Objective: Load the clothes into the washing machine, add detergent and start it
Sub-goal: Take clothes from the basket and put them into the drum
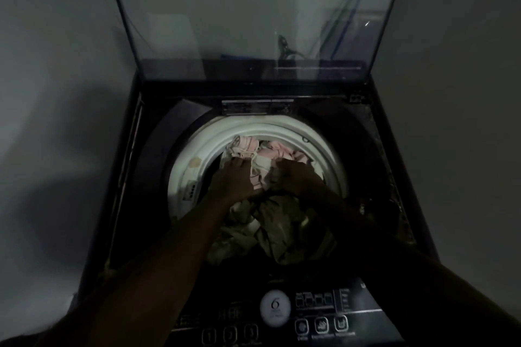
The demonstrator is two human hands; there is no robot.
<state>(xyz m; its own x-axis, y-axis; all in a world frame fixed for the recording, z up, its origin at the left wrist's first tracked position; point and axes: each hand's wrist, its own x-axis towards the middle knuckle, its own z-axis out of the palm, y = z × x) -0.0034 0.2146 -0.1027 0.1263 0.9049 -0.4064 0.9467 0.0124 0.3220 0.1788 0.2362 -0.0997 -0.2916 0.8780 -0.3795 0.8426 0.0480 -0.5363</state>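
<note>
A dark top-loading washing machine point(375, 149) stands open below me, its glass lid point(253, 20) raised upright at the back. Inside the white drum rim point(203, 149) lies a heap of clothes: pale pink and cream pieces point(270, 152) toward the back, olive-brown ones point(282, 231) toward the front. My left hand point(234, 180) and my right hand point(296, 177) are both down in the drum, pressed into the cream and pink cloth with fingers curled around it. No detergent is visible.
The control panel point(318, 318) with a round dial and several buttons runs along the machine's near edge. Grey walls close in on the left point(56, 93) and right point(465, 93). The room is dim.
</note>
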